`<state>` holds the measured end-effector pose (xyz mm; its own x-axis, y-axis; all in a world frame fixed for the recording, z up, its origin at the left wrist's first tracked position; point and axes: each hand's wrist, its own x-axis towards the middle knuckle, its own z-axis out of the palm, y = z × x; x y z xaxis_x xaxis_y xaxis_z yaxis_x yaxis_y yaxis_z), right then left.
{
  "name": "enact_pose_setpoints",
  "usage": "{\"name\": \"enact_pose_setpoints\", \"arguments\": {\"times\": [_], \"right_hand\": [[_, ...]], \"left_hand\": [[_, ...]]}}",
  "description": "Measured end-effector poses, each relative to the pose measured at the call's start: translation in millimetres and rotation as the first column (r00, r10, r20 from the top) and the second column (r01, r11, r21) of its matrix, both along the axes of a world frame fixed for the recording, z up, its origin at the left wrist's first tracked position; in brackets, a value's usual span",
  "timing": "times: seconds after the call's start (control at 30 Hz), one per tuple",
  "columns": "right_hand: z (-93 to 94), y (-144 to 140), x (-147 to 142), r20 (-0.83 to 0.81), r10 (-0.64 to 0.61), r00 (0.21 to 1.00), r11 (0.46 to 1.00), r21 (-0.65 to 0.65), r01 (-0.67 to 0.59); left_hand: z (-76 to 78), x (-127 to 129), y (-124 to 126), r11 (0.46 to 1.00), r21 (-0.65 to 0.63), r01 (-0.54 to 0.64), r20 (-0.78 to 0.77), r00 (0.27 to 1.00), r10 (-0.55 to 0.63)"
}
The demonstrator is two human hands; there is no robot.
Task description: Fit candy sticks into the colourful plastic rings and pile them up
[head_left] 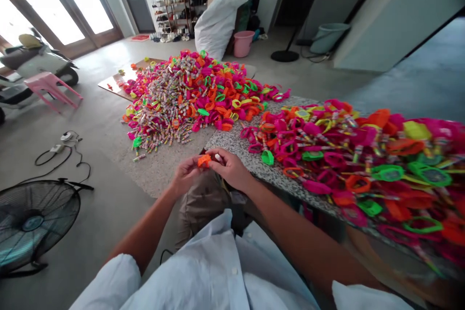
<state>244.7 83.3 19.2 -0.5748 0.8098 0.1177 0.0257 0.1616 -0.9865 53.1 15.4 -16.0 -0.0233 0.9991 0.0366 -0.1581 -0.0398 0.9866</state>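
Orange plastic piece (pixel 204 160), small and bright, sits between the person's two hands just off the near corner of the bench (pixel 232 144), above the lap. The left hand (pixel 186 174) curls around it from the left, fingertips pinching its edge. The right hand (pixel 230 168) closes on it from the right, thumb and forefinger pressed to it, and a small white bit (pixel 217 157) shows at those fingertips; what it is cannot be told. Both forearms are bare and come out of pale blue sleeves (pixel 109 281) at the bottom of the view.

On the speckled stone bench to the right lies a heap of neon pieces (pixel 363 160), pink, orange, green and yellow, many of them ring or strap shaped, with thin printed sticks mixed in. A single green piece (pixel 268 157) lies at the heap's near edge, close to the right hand but apart from it.

Beyond the hands, on the floor, spreads a larger pile (pixel 192 97) of the same coloured pieces and many small printed sticks, partly on a flat board (pixel 112 83). Left of the person stands a dark floor fan (pixel 32 223), with a cable and adapter (pixel 61 147) lying near it. Further back are a pink stool (pixel 51 88), a scooter (pixel 32 60), a big white sack (pixel 218 19) and a pink bucket (pixel 243 42).
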Motion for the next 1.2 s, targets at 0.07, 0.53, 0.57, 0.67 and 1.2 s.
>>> {"name": "enact_pose_setpoints", "arguments": {"times": [0.07,0.53,0.57,0.67,1.2], "right_hand": [[8.6,-5.1,7.4,0.026,0.015,1.000,1.000,0.023,-0.015],[18.5,-0.6,16.6,-0.115,-0.035,0.993,0.957,-0.291,0.000],[14.5,3.3,16.6,-0.184,-0.067,0.981,0.905,-0.426,-0.018],[3.3,13.2,18.1,-0.318,-0.132,0.939,0.720,-0.682,-0.130],[-11.1,0.1,14.4,-0.204,-0.161,0.966,0.636,-0.770,-0.057]], "left_hand": [[2.6,5.0,-1.0,0.999,-0.015,0.030,0.004,1.000,-0.030],[16.3,16.1,-9.9,0.982,-0.085,0.166,0.175,0.973,-0.149],[17.8,16.2,-11.2,0.982,-0.088,0.167,0.179,0.972,-0.149],[21.7,16.7,-13.1,0.994,-0.048,0.101,0.082,0.992,-0.097],[24.6,9.5,6.7,0.933,0.358,-0.024,-0.511,0.832,0.217]]}}
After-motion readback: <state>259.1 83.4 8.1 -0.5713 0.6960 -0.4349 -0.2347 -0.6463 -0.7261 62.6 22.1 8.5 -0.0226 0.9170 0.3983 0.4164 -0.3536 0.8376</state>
